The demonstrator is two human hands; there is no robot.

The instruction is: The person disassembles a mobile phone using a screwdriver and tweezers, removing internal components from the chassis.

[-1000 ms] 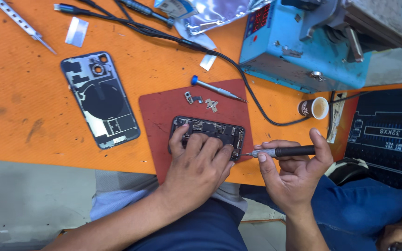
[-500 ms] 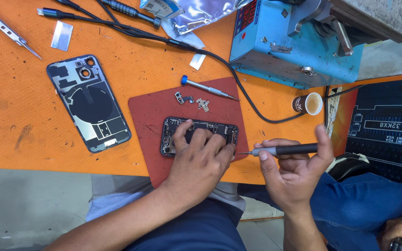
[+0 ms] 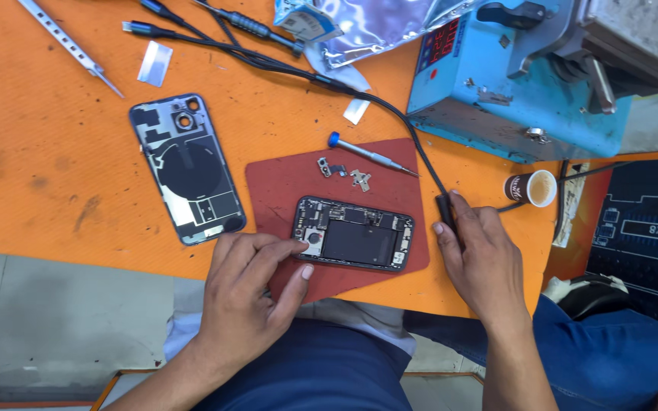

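Note:
An opened phone (image 3: 356,243) with its insides showing lies on a dark red mat (image 3: 276,179) on the orange table. My left hand (image 3: 249,297) is at the phone's left end, index fingertip on its edge and thumb just below its corner. My right hand (image 3: 485,262) lies palm down to the right of the mat. Its thumb and fingers are closed around a black-handled tool (image 3: 445,209), which points away from me. A blue-capped screwdriver (image 3: 367,154) and small metal brackets (image 3: 344,173) rest on the far part of the mat.
The phone's back cover (image 3: 188,171) lies inside-up left of the mat. A blue machine (image 3: 512,84) stands at the back right with a paper cup (image 3: 535,188) before it. Black cables (image 3: 268,61), long tweezers (image 3: 70,46) and a silver bag (image 3: 375,23) lie farther back.
My left hand slid off the phone to its left end, uncovering it. My right hand turned palm down and moved the black tool away from the phone to the table's right.

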